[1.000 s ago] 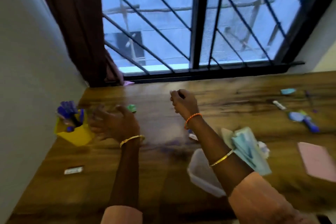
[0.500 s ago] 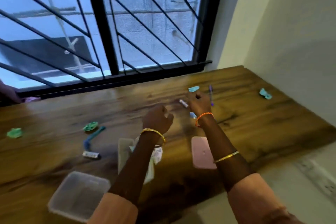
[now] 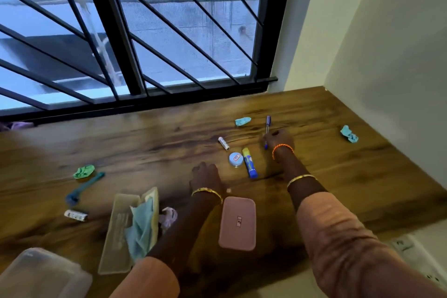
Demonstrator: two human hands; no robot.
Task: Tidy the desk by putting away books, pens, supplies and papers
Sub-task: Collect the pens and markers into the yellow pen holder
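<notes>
My right hand (image 3: 278,139) reaches far over the wooden desk (image 3: 145,143) and curls its fingers round a purple pen (image 3: 267,123), whose tip shows below the hand. My left hand (image 3: 205,176) rests on the desk nearer me with its fingers loosely curled and nothing in it. Between the hands lie a blue and yellow glue stick (image 3: 249,166), a round white tin (image 3: 235,159) and a small white tube (image 3: 223,143). A pink case (image 3: 238,222) lies shut by my left wrist.
Crumpled teal papers (image 3: 242,121) (image 3: 349,133) lie at the back and far right. A green paper ball (image 3: 83,172), a teal pen (image 3: 84,189) and a white eraser (image 3: 75,215) lie left. An open pale case (image 3: 116,232) holds blue paper. A clear plastic box (image 3: 41,273) stands front left.
The view has swung right, away from the yellow pen holder. My right hand has gone from the white tube to the purple pen and closed on it. My left hand has sunk to the desk.
</notes>
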